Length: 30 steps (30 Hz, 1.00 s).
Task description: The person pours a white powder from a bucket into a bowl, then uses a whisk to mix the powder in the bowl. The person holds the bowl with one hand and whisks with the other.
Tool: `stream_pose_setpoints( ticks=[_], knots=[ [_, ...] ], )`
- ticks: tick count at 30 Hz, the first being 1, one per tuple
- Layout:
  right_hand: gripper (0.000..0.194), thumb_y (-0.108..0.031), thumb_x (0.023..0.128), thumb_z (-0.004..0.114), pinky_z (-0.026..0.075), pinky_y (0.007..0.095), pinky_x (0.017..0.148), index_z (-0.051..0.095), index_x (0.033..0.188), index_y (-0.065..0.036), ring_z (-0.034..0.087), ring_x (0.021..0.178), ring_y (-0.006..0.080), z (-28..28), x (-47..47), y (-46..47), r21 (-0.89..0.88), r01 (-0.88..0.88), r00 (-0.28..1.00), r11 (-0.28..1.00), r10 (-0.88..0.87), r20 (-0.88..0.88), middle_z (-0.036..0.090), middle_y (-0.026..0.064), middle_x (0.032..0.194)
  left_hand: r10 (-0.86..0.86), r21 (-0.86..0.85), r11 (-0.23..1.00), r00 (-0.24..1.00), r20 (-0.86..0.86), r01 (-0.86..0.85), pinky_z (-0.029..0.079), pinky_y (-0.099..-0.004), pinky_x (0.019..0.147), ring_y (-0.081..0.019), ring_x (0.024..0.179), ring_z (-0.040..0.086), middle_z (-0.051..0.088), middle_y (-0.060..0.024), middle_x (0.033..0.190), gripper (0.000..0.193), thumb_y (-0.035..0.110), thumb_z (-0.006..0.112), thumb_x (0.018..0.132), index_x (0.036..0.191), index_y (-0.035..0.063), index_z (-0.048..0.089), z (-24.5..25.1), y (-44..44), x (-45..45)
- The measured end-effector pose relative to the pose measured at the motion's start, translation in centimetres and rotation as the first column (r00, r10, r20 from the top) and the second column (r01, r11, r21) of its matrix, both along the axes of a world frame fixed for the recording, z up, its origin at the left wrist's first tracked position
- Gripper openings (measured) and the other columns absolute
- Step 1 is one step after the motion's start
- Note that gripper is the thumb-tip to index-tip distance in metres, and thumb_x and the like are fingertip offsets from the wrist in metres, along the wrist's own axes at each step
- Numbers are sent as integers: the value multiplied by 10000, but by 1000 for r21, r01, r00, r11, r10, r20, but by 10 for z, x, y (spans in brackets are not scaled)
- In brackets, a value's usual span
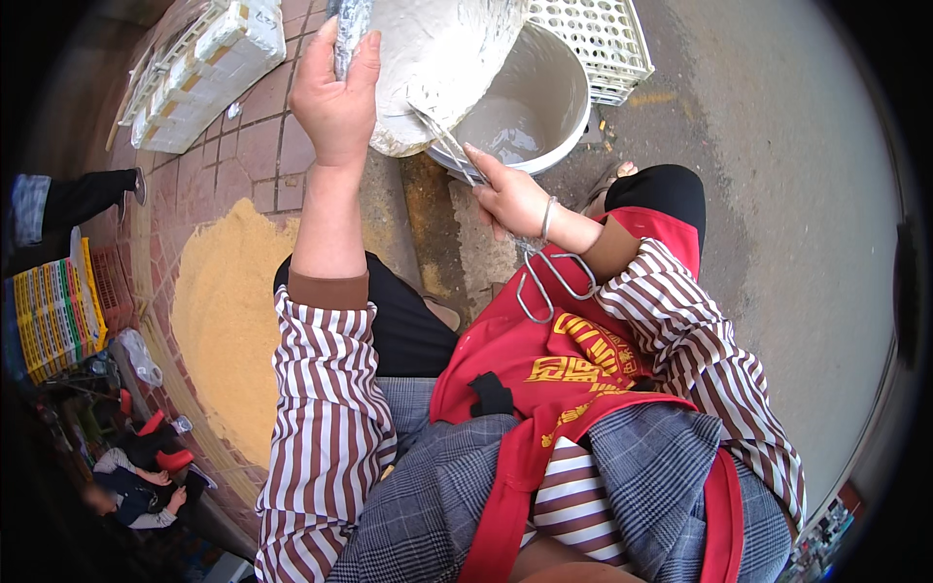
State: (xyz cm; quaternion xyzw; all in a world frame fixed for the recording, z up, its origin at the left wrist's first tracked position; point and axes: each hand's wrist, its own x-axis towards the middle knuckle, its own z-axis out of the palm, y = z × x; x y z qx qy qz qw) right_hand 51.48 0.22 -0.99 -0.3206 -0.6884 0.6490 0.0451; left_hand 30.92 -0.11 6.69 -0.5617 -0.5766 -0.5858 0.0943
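Note:
At the top, my left hand [339, 95] grips the grey-wrapped handle [353, 36] of a vessel coated in pale grey paste [437, 65], which is tilted over a white bucket [579, 124]. Grey paste [517, 138] lies inside that bucket. My right hand [510, 193] is closed round a thin metal tool [448, 142] whose far end touches the coated surface. Bent wire loops [543, 291] at its near end hang over my red apron [539, 342]. The vessel's upper part is cut off by the picture's edge.
A white plastic crate [619, 51] stands behind the bucket. White foam boxes [211, 73] sit on paving at the upper left. Yellow grain-like material [226, 321] is spread beside my left arm. Stacked coloured crates [55, 313], a seated person [138, 484] and another person's leg [87, 197] are at left.

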Motion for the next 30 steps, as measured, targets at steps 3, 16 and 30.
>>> stream_pose_setpoints(
  ticks=[3, 16, 30],
  knots=[
    [625, -26, 876, 377, 489, 276, 443, 189, 1460, -146, 531, 416, 128, 14, 15, 15, 48, -164, 984, 985, 161, 73, 516, 42, 562, -72, 26, 997, 993, 99, 70, 463, -224, 769, -76, 843, 568, 649, -43, 972, 313, 62, 665, 843, 1121, -50, 576, 0, 1, 3],
    [628, -25, 829, 391, 426, 262, 401, 275, 1439, -117, 505, 400, 115, -16, -33, 46, 12, 209, 971, 978, -209, 116, 536, 33, 568, -50, 43, 998, 999, 19, 50, 481, -227, 659, -70, 719, 582, 672, -32, 830, 303, 116, 727, 789, 1059, 20, 627, 1, 1, 18],
    [629, -12, 826, 383, 470, 295, 408, 257, 1436, -95, 537, 392, 150, -21, -20, 51, 103, 15, 977, 995, -36, 209, 560, 70, 575, -83, 1, 997, 996, 16, 83, 497, -244, 661, -100, 711, 619, 685, -59, 840, 314, 121, 730, 773, 1058, 37, 630, 4, 0, 29]
  ],
)
